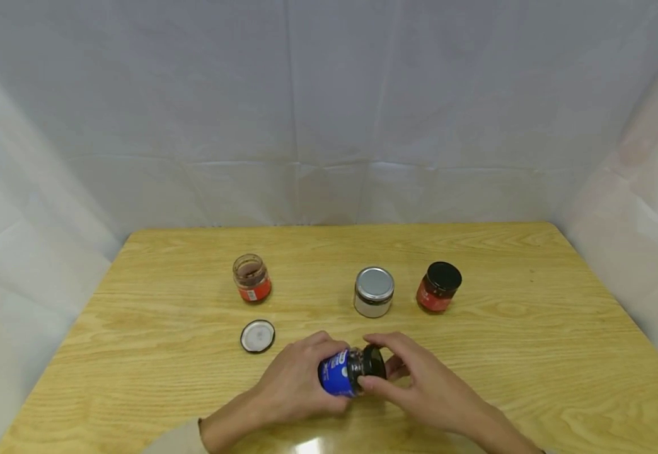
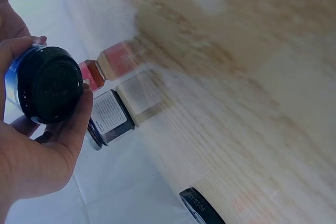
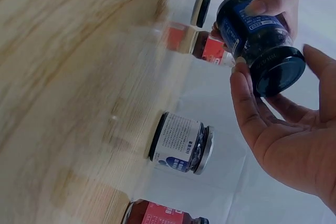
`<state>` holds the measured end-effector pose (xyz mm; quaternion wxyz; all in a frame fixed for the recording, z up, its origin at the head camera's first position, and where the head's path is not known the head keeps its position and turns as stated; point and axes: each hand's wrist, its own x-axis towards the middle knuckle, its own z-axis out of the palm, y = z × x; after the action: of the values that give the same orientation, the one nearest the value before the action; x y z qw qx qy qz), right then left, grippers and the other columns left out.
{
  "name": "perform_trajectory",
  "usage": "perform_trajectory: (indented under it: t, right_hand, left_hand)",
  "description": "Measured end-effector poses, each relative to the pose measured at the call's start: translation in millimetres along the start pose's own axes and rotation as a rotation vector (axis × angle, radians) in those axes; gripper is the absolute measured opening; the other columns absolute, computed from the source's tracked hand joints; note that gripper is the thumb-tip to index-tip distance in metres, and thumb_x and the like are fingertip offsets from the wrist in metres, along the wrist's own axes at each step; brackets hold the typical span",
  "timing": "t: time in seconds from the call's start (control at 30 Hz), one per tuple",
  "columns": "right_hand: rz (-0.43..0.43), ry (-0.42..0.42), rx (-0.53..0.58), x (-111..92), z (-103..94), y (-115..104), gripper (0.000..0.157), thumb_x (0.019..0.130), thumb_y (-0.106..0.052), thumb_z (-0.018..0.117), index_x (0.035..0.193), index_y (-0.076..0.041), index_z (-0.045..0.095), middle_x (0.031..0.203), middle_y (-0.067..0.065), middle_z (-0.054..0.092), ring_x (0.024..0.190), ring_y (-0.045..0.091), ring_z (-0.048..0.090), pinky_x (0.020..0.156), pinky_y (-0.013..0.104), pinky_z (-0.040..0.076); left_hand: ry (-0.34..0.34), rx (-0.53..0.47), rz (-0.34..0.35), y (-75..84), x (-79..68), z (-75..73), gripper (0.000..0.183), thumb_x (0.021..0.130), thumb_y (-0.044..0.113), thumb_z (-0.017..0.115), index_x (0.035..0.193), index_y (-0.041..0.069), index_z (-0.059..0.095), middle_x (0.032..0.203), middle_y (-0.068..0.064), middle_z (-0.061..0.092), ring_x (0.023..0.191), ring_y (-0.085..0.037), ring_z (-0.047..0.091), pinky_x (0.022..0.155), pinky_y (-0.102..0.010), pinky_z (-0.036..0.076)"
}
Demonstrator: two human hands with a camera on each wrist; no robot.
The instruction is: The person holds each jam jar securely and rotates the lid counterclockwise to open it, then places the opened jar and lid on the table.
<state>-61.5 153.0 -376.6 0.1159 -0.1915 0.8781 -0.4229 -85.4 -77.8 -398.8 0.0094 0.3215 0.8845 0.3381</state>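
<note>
A glass jar with a blue label (image 1: pixel 336 373) is tilted on its side close over the front of the table, its black lid (image 1: pixel 374 362) pointing right. My left hand (image 1: pixel 297 381) grips the jar round its body. Thumb and fingers of my right hand (image 1: pixel 428 384) are placed round the lid, which sits on the jar's mouth. In the left wrist view the dark base of the jar (image 2: pixel 55 85) faces the camera. The right wrist view shows the lid (image 3: pixel 278 72) between the right thumb and fingers, with the left thumb pressed on the label.
Back left stands a red-labelled jar without a lid (image 1: pixel 254 287). In front of it a loose lid (image 1: pixel 258 336) lies with its pale inside up. Beyond my hands are a silver-lidded jar (image 1: pixel 373 299) and, to its right, a black-lidded red-labelled jar (image 1: pixel 435 295).
</note>
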Motion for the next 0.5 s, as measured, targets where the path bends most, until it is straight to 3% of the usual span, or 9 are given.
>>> perform_trajectory:
  t: [0.17, 0.33, 0.5]
  right_hand:
    - [-0.067, 0.002, 0.026, 1.1, 0.6, 2.0, 0.057, 0.085, -0.048, 0.066, 0.132, -0.019, 0.053, 0.117, -0.013, 0.054, 0.092, 0.007, 0.058, 0.083, 0.027, 0.050]
    - [-0.202, -0.001, 0.032, 0.0, -1.0, 4.6, 0.048, 0.085, -0.040, 0.070, 0.128, -0.025, 0.055, 0.123, -0.014, 0.053, 0.105, 0.010, 0.056, 0.087, 0.030, 0.049]
    - [-0.239, -0.017, 0.020, -1.7, -3.6, 4.4, 0.047, 0.085, -0.039, 0.070, 0.129, -0.031, 0.053, 0.127, -0.015, 0.051, 0.112, 0.010, 0.053, 0.090, 0.033, 0.048]
  left_hand:
    - [-0.006, -0.001, 0.008, 0.4, -0.4, -0.1, 0.055, 0.060, 0.033, 0.083, 0.111, 0.018, 0.067, 0.091, 0.013, 0.055, 0.074, -0.002, 0.052, 0.063, -0.019, 0.044]
    - [-0.030, -0.009, -0.001, 0.9, -1.5, -0.5, 0.056, 0.061, 0.034, 0.083, 0.112, 0.019, 0.066, 0.091, 0.014, 0.054, 0.074, -0.002, 0.052, 0.064, -0.019, 0.044]
    - [-0.041, -0.019, -0.008, 1.6, -1.9, -0.8, 0.056, 0.062, 0.034, 0.083, 0.113, 0.019, 0.066, 0.091, 0.014, 0.054, 0.075, -0.002, 0.052, 0.064, -0.019, 0.044]
